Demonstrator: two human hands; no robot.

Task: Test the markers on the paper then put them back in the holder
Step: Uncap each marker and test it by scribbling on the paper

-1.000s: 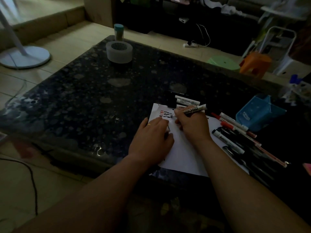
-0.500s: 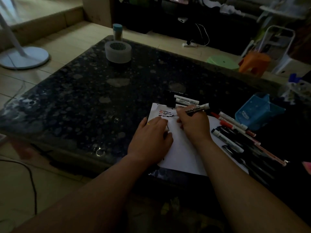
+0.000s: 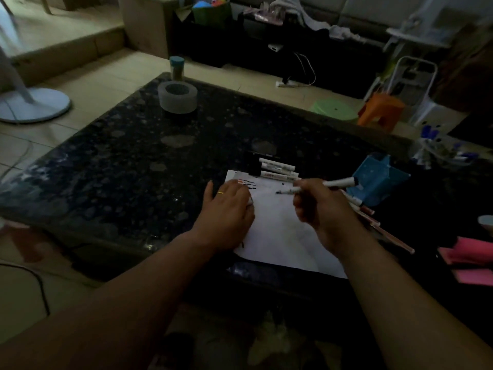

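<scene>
While left hand (image 3: 226, 209) stays spread on paper (image 3: 280, 236) | right hand (image 3: 320, 206), pinching marker (image 3: 338, 182), has lifted rightward

Dim underexposed scene, daylight on far floor, motion blur, wide-angle bending at edges

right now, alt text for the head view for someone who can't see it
A person's right hand holds a white marker, tip over a sheet of paper on a dark speckled table, while the left hand lies flat on the paper beside short test strokes. More markers lie loose near a blue holder.
</scene>
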